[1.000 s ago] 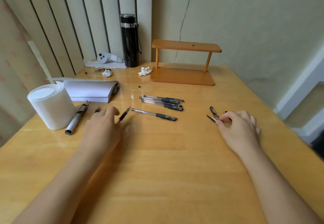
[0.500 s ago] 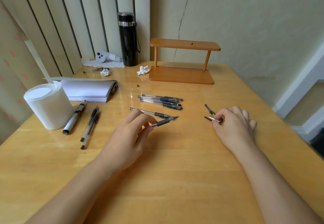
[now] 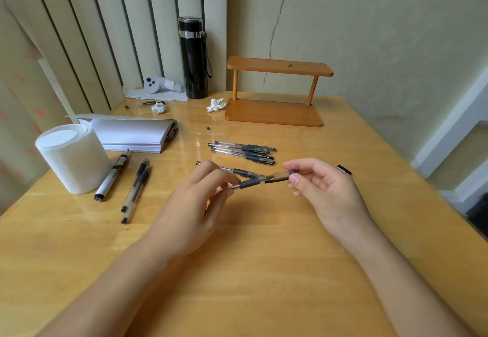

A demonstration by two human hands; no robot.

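Note:
My left hand (image 3: 196, 202) pinches a clear gel pen (image 3: 248, 184) by its barrel above the wooden table (image 3: 250, 270), tip pointing right. My right hand (image 3: 324, 191) pinches a clear pen cap (image 3: 282, 176) just at the pen's tip; the tip meets the cap's mouth. Another uncapped pen (image 3: 237, 170) lies on the table right behind the held one. Several capped pens (image 3: 244, 151) lie in a bunch further back. A loose cap (image 3: 344, 169) shows behind my right hand.
At the left lie two pens (image 3: 136, 188) and a marker (image 3: 112, 175), beside a white tissue roll (image 3: 72, 158) and a notebook (image 3: 132, 136). At the back stand a wooden rack (image 3: 277, 91), a black flask (image 3: 192, 56), crumpled paper (image 3: 216, 104) and a white controller (image 3: 158, 84).
My left hand left two pens at the left, picked up an uncapped pen and brought it to the middle. My right hand lifted a cap off the table and moved left to the pen's tip.

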